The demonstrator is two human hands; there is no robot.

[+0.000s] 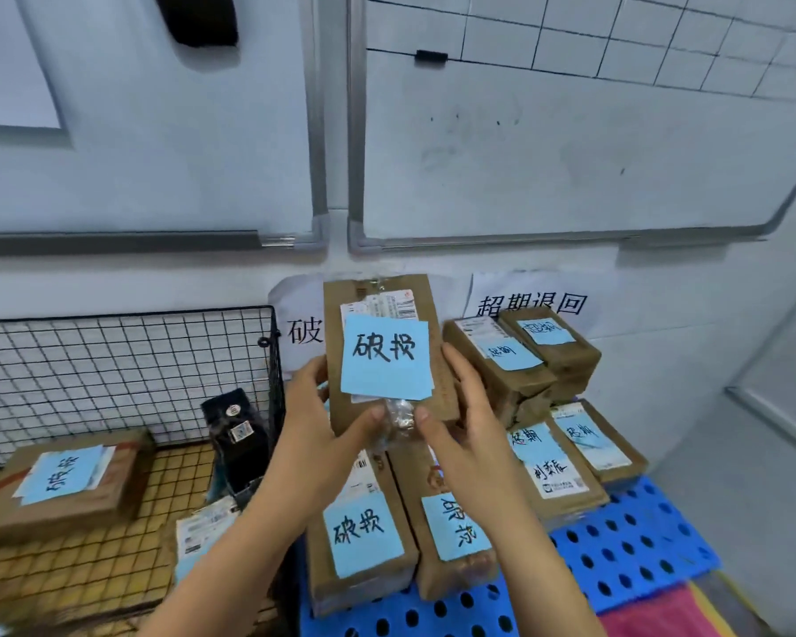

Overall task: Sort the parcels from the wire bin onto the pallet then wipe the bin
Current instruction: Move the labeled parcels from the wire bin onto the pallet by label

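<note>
Right now, in the head view, we hold one brown cardboard parcel (421,302) upright above the pallet, its one pale blue paper note (387,356) with black handwriting facing us. Our left hand (313,406) grips its left edge and our right hand (465,406) grips its right edge. Both thumbs press near the crumpled clear tape (398,413) at its near end.

Below us and to the right lies the blue perforated plastic pallet (626,544). It carries six more brown parcels, each with a blue note:
- near us, the left parcel (359,535) beside the right parcel (456,531)
- further right, two raised parcels (502,360) at the far side
- two lower parcels (548,462) nearer

On the left stands the black wire bin (111,360), with three parcels in it:
- one flat brown box (65,485) with a blue note, far left
- one black packet (237,434) standing on end
- one white-labelled parcel (198,531) nearest us

Two whiteboards (570,144) hang on the far wall.
</note>
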